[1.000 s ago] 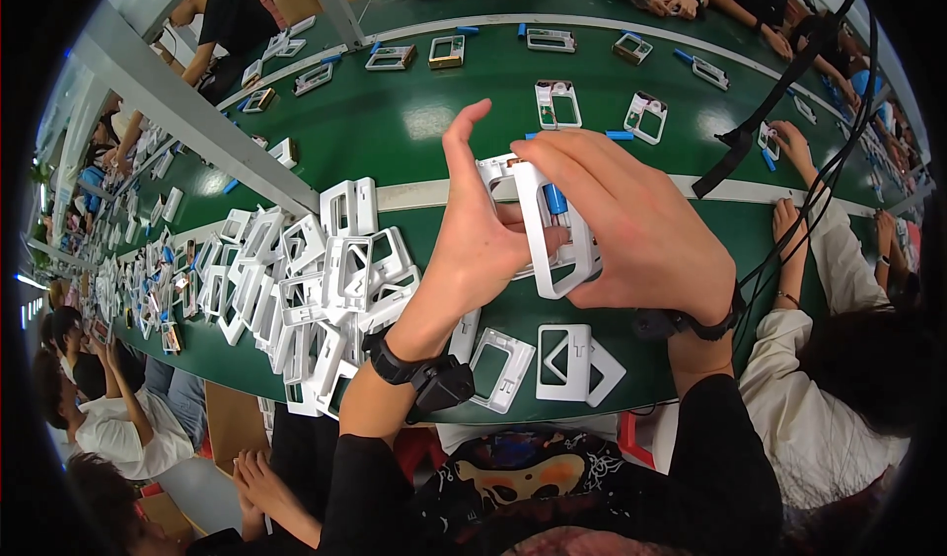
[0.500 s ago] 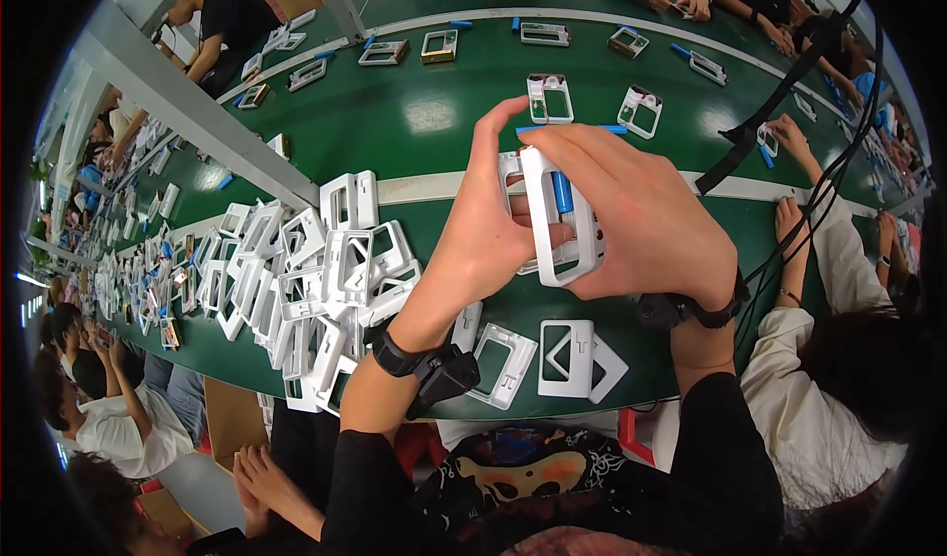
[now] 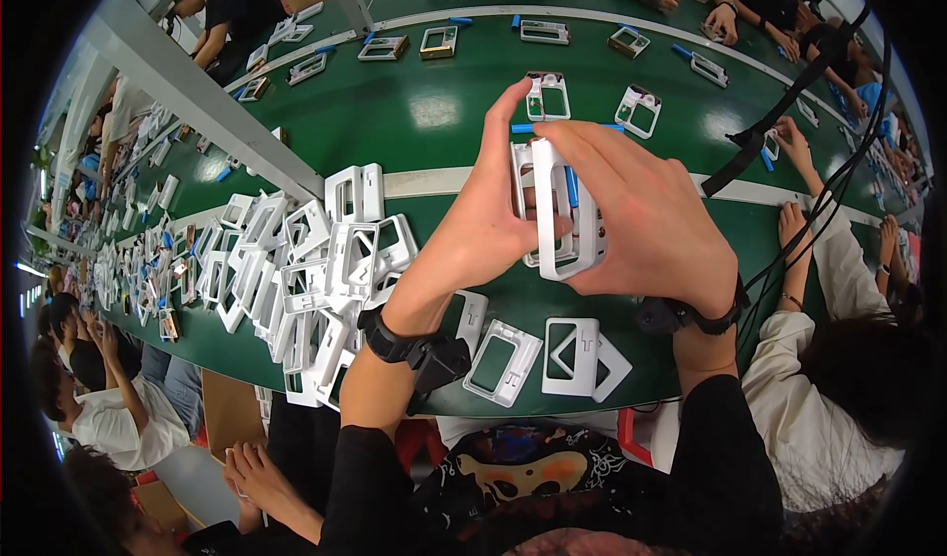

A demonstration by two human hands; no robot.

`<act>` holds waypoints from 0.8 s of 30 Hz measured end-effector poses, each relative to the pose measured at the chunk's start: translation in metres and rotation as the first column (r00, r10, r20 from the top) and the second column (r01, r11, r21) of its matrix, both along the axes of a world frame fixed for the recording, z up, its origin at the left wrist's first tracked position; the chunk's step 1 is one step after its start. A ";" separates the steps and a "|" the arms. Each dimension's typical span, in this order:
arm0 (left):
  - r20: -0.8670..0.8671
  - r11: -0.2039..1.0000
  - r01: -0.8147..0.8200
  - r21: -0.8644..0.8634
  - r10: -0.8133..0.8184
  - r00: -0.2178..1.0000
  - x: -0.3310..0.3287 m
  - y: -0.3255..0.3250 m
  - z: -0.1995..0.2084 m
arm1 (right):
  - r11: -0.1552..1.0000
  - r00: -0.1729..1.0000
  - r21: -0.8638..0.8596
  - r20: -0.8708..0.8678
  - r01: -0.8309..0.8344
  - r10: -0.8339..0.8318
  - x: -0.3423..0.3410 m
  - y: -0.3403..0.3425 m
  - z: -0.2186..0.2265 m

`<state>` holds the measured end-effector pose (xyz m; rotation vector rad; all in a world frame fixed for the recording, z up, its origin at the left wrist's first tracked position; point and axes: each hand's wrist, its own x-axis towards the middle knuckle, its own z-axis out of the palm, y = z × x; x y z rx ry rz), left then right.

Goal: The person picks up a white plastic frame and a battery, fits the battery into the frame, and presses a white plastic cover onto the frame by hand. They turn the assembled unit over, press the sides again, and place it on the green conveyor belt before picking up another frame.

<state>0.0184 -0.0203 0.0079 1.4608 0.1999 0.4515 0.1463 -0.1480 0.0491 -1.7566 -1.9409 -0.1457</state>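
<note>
My right hand (image 3: 646, 216) is closed round a white plastic housing (image 3: 547, 225), a rectangular frame with a large window, tilted up on its edge. A blue cylinder (image 3: 572, 187) shows inside it, partly covered by my fingers. My left hand (image 3: 478, 206) grips a second white frame part (image 3: 519, 186) close against the first, its thumb reaching into the opening and its index finger stretched upward. Whether the two parts are joined I cannot tell. Just beyond my hands lie an open white housing (image 3: 547, 102) with inner parts and a blue cylinder lying crosswise (image 3: 523, 129).
A heap of white frames (image 3: 296, 270) fills the left. Near the front edge lie a white frame (image 3: 503, 364) and a stacked pair (image 3: 570, 373). More housings, such as one (image 3: 639, 112), sit across the green table (image 3: 434, 142). Black cables (image 3: 829, 181) hang right; co-workers sit around.
The held white frame has turned more edge-on and covers more of the blue cylinder. Both hands have shifted only slightly.
</note>
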 end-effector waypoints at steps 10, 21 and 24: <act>-0.024 0.912 0.116 -0.394 -0.136 0.990 -0.006 0.012 0.003 | 1.000 1.000 -0.002 0.022 0.009 -0.009 0.003 0.005 -0.006; 0.007 0.880 0.054 -0.472 -0.058 0.998 -0.002 0.007 -0.003 | 0.999 0.999 0.027 0.029 0.038 -0.039 -0.003 0.009 -0.007; -0.026 0.898 -0.006 -0.439 -0.006 1.000 -0.002 0.005 -0.002 | 0.997 0.997 0.010 0.032 0.074 -0.074 -0.006 0.011 -0.007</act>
